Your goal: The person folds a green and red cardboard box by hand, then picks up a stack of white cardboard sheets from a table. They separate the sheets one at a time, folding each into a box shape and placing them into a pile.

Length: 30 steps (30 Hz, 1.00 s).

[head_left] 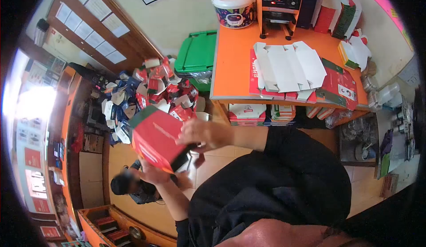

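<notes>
A red box (159,136) with a dark green end and an orange side is tilted between my two hands, left of my body. My left hand (153,173) holds its lower edge, fingers against the orange side. Blurred by motion, my right hand (202,133) grips the box's right end, with its fingers over the red face. A black part shows at the box's lower right corner. Behind the box lies a large heap of folded red, blue and white cartons (153,85) on the floor.
An orange table (235,65) bears flattened white and red cartons (288,67), a rice cooker (234,9) and a black device (279,0). Beside it stands a green lidded bin (195,54). Another person (126,185) in a dark cap is low at the left, near an orange cabinet (95,229).
</notes>
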### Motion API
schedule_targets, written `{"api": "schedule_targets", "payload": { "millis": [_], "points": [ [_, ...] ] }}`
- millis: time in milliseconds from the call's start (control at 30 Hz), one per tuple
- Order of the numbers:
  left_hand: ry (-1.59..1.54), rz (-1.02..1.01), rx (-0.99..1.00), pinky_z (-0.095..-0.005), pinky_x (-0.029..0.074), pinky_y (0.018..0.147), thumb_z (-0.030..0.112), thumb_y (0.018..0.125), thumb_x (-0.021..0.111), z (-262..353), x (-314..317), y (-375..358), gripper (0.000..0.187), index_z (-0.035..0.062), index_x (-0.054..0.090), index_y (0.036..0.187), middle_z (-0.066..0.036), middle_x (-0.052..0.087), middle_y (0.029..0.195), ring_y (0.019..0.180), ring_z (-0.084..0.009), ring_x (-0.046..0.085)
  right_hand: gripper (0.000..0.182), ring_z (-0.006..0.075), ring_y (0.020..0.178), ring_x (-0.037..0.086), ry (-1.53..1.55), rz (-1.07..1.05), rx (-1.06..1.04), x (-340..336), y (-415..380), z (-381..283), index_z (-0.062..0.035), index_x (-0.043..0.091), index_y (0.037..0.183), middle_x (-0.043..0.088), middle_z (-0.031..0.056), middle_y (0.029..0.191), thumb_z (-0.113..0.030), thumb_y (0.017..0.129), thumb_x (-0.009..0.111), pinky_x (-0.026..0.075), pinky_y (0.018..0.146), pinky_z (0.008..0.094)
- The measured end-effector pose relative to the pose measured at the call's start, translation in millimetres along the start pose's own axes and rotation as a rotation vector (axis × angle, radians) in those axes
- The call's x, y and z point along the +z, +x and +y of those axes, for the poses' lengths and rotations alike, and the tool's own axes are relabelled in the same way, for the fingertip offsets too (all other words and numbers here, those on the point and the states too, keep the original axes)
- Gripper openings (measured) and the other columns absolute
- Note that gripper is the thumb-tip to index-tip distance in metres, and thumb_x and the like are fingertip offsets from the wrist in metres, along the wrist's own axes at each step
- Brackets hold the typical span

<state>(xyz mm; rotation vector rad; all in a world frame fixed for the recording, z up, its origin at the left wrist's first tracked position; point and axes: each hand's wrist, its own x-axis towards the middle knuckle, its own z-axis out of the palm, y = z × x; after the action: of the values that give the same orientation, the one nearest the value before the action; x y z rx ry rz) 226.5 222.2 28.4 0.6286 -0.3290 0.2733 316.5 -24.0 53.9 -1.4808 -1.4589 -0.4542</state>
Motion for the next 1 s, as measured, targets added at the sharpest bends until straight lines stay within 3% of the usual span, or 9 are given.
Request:
{"api": "schedule_targets", "payload": {
  "millis": [100,300,367,467,500,567,633,767,1000],
  "points": [
    [0.438,0.418,0.026,-0.0391,0.044,0.086,0.017,0.090,0.043,20,-12,1,0.042,0.0075,0.033,0.130,-0.011,0.048,0.120,0.105,-0.0252,0.051,0.050,0.0285,0.106,0.046,0.159,-0.244,-0.071,21,-24,-6,-0.0109,0.053,0.115,0.052,0.0070,0.104,-0.013,0.068,0.068,0.028,0.102,0.0456],
    [0.758,0.000,-0.461,-0.0277,0.044,0.070,0.004,0.077,0.055,12,44,-31,0.005,-0.0007,0.054,0.078,-0.009,0.056,0.082,0.077,-0.0174,0.054,0.031,0.0296,0.106,0.048,-0.077,0.022,0.106,13,-9,-4,-0.0099,0.055,0.105,0.053,0.0102,0.108,-0.030,0.081,0.054,0.037,0.091,0.0417],
    [0.751,-0.200,-0.397,-0.0275,0.043,0.070,0.005,0.074,0.057,0,69,-31,0.006,0.0021,0.056,0.069,-0.010,0.054,0.090,0.075,-0.0186,0.055,0.020,0.0298,0.088,0.056,-0.162,-0.470,0.172,17,-6,-1,-0.0120,0.056,0.089,0.055,0.0087,0.096,-0.030,0.082,0.051,0.043,0.076,0.0412],
    [1.353,-0.309,-0.040,-0.0296,0.043,0.069,0.006,0.071,0.060,-11,59,-21,0.011,0.0043,0.057,0.061,-0.012,0.049,0.101,0.078,-0.0208,0.055,0.021,0.0265,0.067,0.056,-0.193,-0.576,0.230,32,-12,7,-0.0128,0.054,0.077,0.056,0.0068,0.076,-0.032,0.082,0.050,0.041,0.062,0.0388],
    [1.552,-0.437,0.000,-0.0293,0.043,0.070,0.002,0.073,0.061,-18,51,-17,0.017,0.0076,0.059,0.089,-0.011,0.044,0.108,0.087,-0.0191,0.053,0.022,0.0235,0.066,0.055,-0.253,-0.777,0.310,29,-3,4,-0.0133,0.055,0.076,0.059,0.0068,0.074,-0.034,0.082,0.049,0.040,0.061,0.0378],
    [0.818,0.062,-0.450,-0.0273,0.044,0.075,-0.005,0.076,0.058,-46,59,-35,0.045,0.0090,0.042,0.115,-0.010,0.046,0.107,0.095,-0.0176,0.051,0.016,0.0207,0.069,0.056,-0.287,-0.696,0.272,23,-2,0,-0.0141,0.055,0.077,0.060,0.0057,0.077,-0.029,0.080,0.052,0.038,0.062,0.0363],
    [0.828,0.085,-0.659,-0.0251,0.043,0.078,-0.006,0.080,0.055,-54,53,-44,0.063,0.0093,0.019,0.129,-0.009,0.048,0.107,0.094,-0.0158,0.051,0.013,0.0194,0.074,0.056,-0.253,-0.400,0.165,34,-10,8,-0.0135,0.055,0.079,0.059,0.0047,0.085,-0.026,0.078,0.054,0.037,0.064,0.0337],
    [0.903,0.028,-0.615,-0.0241,0.045,0.074,0.000,0.080,0.057,-63,36,-51,0.031,-0.0036,0.049,0.110,-0.005,0.058,0.093,0.083,-0.0112,0.056,0.019,0.0254,0.073,0.051,-0.061,0.085,0.050,29,-10,-2,-0.0096,0.058,0.093,0.053,0.0066,0.084,-0.011,0.074,0.061,0.039,0.069,0.0358],
    [1.299,0.057,-0.395,-0.0245,0.042,0.052,0.015,0.076,0.067,-40,42,-45,0.019,-0.0004,0.061,0.085,-0.008,0.057,0.062,0.057,-0.0087,0.053,0.028,0.0268,0.077,0.053,0.115,-0.202,0.596,20,-31,7,-0.0079,0.056,0.105,0.052,0.0110,0.083,-0.016,0.079,0.062,0.043,0.067,0.0319]
  ]
}}
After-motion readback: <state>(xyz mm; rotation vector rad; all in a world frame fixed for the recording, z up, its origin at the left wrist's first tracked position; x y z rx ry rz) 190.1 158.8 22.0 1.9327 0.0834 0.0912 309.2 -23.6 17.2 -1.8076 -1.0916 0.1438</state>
